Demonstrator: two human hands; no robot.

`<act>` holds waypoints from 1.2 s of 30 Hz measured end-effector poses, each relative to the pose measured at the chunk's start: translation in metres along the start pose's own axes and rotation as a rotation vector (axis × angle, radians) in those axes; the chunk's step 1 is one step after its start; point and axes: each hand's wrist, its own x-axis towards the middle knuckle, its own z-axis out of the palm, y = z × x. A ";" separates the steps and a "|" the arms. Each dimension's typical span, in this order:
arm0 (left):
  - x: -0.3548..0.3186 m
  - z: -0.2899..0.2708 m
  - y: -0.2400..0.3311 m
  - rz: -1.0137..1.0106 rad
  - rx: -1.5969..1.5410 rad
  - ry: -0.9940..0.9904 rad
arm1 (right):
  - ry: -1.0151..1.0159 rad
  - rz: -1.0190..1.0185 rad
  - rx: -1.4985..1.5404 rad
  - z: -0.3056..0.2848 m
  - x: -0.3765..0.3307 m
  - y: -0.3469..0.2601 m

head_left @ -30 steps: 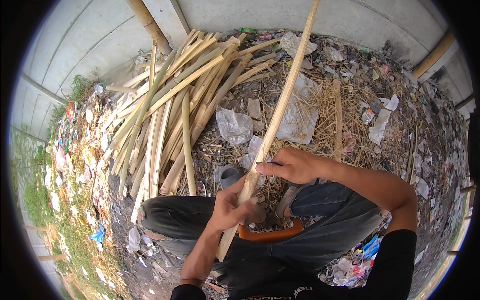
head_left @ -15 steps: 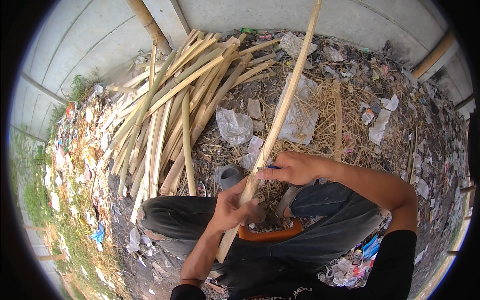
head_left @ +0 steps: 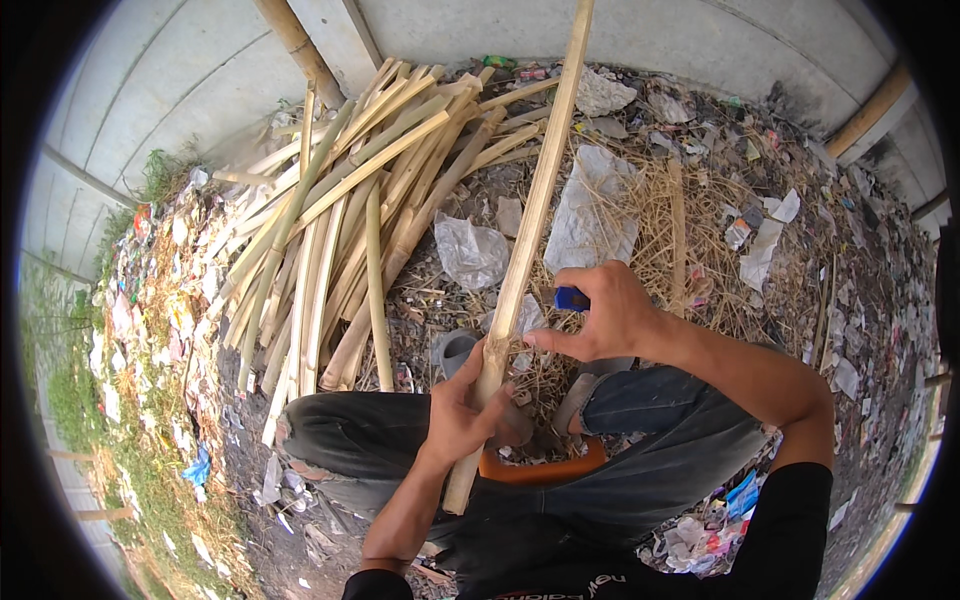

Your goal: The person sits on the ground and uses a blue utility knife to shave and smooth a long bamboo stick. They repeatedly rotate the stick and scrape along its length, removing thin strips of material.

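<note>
- The strip (head_left: 533,215) was gripped near its lower end by the left hand (head_left: 460,415); fingers were wrapped along one side and the thumb along the other, presumably so that it was kept from twisting.
- Its long part was pointed up and away beyond both hands, while a short stub was left below the left hand, above the jeans (head_left: 350,435); by the look of it, the lap was used to keep the work close.
- The blue tool (head_left: 571,298) was held in the curled fingers of the right hand (head_left: 605,315), just beside the strip. The thumb was spread apart, probably for guiding; whether the strip was touched by it could not be told, and no blade could be made out.
- Pale, straight-grained bamboo was shown in the strip, flat and narrow, with a knobbly node just above the left hand.
- Ahead and left of the left hand, similar split lengths were heaped in a pile (head_left: 340,220), some rounded and greenish.
- Beyond the right hand, dry, brittle-looking straw (head_left: 650,250) was strewn beside a flat, whitish sheet (head_left: 592,215).
</note>
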 end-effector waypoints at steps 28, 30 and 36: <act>-0.002 0.015 0.008 -0.037 0.023 -0.354 | -0.660 -0.409 -0.107 -0.008 0.001 -0.006; -0.003 0.015 0.020 -0.150 -0.050 -0.389 | -0.722 -0.334 0.093 -0.009 0.001 -0.004; 0.000 0.007 0.010 -0.191 -0.385 -0.328 | -0.715 -0.156 0.458 -0.027 0.001 -0.009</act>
